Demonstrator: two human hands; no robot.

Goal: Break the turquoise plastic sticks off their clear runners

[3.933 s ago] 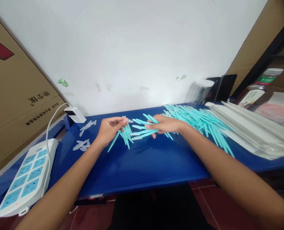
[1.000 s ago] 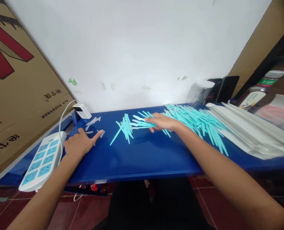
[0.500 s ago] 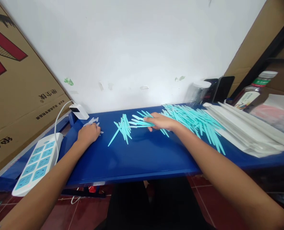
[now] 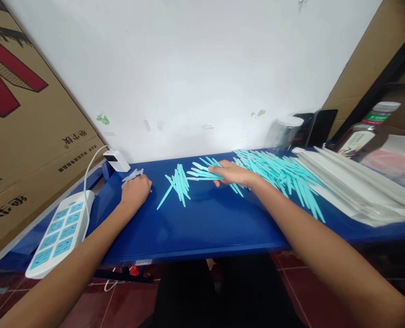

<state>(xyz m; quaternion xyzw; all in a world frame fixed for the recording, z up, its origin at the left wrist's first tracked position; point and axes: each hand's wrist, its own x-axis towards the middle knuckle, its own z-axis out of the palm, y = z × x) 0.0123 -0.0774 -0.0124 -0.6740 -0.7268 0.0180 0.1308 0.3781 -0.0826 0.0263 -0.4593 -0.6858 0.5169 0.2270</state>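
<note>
My right hand (image 4: 232, 173) is closed around a fanned bunch of slim turquoise plastic sticks (image 4: 202, 174), their paler tips pointing left. A small loose pile of the same sticks (image 4: 180, 184) lies on the blue table just left of that bunch, one stick askew. To the right, partly behind my right forearm, spreads a larger heap of turquoise sticks (image 4: 274, 166). My left hand (image 4: 137, 189) is curled at the table's left side, by small pale translucent pieces (image 4: 132, 175). Its fingertips are hidden, so what they hold does not show.
A white power strip (image 4: 60, 232) and a small white device (image 4: 116, 161) with a cable stand on the left, beside a large cardboard box (image 4: 34, 136). White flat packets (image 4: 356, 187), a clear jar (image 4: 286, 134) and a bottle (image 4: 362, 132) are on the right.
My left hand has shifted slightly right and its fingers look more curled. The right hand keeps its bunch in nearly the same place. The whole view has shifted a little.
</note>
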